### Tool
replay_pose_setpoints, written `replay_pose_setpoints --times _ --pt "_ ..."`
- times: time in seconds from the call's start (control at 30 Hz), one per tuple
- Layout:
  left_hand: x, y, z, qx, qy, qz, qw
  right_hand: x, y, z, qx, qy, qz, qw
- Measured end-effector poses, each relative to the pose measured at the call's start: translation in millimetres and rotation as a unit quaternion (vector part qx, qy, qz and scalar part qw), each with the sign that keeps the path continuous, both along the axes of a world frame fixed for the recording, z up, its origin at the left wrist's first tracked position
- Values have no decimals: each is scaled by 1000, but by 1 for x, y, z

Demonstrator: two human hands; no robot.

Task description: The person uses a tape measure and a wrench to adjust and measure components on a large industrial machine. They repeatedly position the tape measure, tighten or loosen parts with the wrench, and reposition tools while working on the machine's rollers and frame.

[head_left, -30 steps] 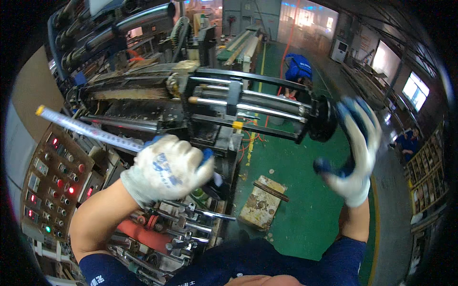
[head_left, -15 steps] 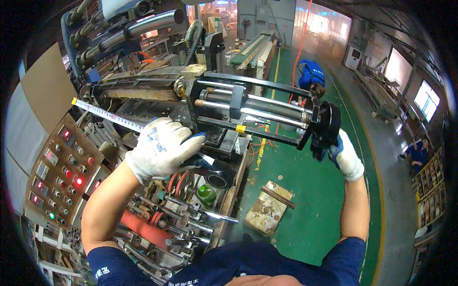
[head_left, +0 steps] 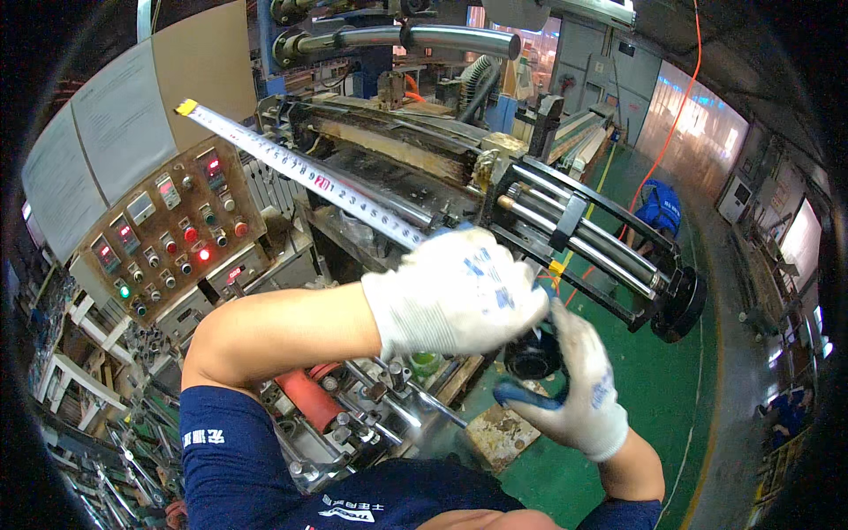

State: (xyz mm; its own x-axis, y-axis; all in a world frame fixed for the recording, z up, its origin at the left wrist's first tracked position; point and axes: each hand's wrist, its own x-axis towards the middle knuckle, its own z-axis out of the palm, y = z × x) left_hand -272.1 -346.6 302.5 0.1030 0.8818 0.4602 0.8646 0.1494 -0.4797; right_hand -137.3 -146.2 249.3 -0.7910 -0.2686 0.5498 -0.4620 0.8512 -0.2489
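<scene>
While curving the gloved right hand [head_left: 579, 380] upward with thumb and fingers spread apart, brackets a dark round case [head_left: 532, 355] (apparently that of the tape measure [head_left: 320, 181]; cannot tell whether touched by those fingers). Just above, clenches the gloved left hand [head_left: 468, 287], clamped on the tape measure where the blade meets the fist, with the case jutting out below. Reaches over a red roller [head_left: 309, 399] with the left forearm [head_left: 291, 331]. From the fist, stretches the blade leftward and upward to a yellow end tip [head_left: 185, 107], well apart from both hands. Farther out, faces a control panel [head_left: 159, 221] with glowing displays, then a black machine frame with shiny rods [head_left: 618, 265]. Beyond, has a person in blue [head_left: 658, 205] in view.
</scene>
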Motion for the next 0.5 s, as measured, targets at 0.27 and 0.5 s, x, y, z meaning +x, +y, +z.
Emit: replay_pose_setpoints --times 0.27,0.5 --pt "9 -12 -19 86 86 -72 990 -10 4 -23 -33 20 44 998" --pt "-53 -46 -38 33 180 -185 965 18 29 -20 -145 67 -47 986"
